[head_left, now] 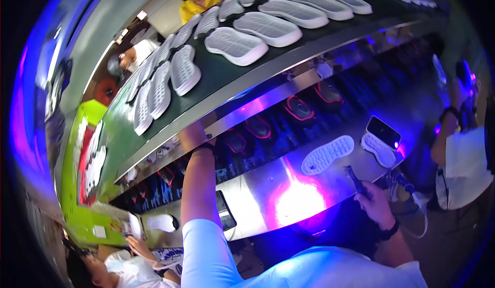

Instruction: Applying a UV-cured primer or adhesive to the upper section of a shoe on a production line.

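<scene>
My right hand (377, 206) is closed around a slim dark-handled tool that looks like a brush (358, 182), its tip pointing up and left over the metal bench. Just beyond that tip a white shoe sole (328, 155) lies flat on the bench. My left arm stretches forward, and my left hand (193, 134) is at the metal edge of the raised green conveyor; its fingers are hidden or too unclear to read. Nearest to it on the green belt are white soles (185, 70). Below the belt, dark shoe uppers with red edging (299, 107) stand in a row.
A phone (383, 131) rests by another white sole (379, 150) at the bench's right end. A second dark phone (225, 210) lies beside my left arm. Bright light glares on the bench (247, 213). People work at left, right and across the belt.
</scene>
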`<state>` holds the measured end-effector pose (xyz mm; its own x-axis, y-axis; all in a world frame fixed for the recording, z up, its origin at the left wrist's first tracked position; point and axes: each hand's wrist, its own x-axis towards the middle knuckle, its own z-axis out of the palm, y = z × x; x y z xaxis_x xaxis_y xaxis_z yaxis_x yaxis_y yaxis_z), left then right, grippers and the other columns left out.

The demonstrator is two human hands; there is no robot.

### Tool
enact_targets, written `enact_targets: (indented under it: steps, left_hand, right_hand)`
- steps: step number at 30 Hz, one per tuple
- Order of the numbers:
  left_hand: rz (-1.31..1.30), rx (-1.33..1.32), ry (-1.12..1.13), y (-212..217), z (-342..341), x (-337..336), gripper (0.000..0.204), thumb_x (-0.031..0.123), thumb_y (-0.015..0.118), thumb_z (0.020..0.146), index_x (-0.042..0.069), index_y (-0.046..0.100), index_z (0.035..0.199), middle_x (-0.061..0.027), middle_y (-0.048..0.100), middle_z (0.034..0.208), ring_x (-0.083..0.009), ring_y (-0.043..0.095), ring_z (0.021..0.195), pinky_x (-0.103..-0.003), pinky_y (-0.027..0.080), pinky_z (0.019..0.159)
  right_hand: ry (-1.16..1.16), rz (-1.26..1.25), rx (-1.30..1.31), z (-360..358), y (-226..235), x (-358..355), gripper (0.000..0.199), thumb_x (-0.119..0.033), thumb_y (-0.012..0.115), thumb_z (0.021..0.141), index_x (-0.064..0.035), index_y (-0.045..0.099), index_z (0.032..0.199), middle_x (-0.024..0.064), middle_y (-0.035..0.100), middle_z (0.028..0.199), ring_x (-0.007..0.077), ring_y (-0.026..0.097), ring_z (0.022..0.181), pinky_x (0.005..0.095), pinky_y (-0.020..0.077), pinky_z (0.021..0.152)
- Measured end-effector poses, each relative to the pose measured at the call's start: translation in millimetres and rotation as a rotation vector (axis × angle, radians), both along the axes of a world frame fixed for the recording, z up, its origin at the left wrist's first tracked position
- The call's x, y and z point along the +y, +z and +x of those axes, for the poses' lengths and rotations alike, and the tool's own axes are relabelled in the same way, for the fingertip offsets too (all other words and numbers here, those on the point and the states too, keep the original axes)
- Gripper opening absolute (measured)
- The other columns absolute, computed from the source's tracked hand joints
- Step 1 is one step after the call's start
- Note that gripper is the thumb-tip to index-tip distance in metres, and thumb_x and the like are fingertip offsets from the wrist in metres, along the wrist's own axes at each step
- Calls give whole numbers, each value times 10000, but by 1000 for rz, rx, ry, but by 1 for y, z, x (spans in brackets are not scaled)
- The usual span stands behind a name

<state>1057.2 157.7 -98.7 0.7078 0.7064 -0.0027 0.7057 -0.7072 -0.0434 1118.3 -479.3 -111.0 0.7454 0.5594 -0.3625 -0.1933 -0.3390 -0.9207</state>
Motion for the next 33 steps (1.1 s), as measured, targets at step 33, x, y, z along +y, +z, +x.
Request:
enact_targets:
  steps: [33]
  left_hand:
    - [164, 23, -1163, -8, -118, -429, 849, 392, 731, 763, 54, 458, 1492, -202, 595, 1256, -353, 600, 1132, -484, 482, 955]
  right_hand:
    - [99, 282, -357, -36, 76, -21, 450, 3, 635, 959, 38, 570, 1403, 70, 697, 981, 120, 669, 884, 267, 522, 850]
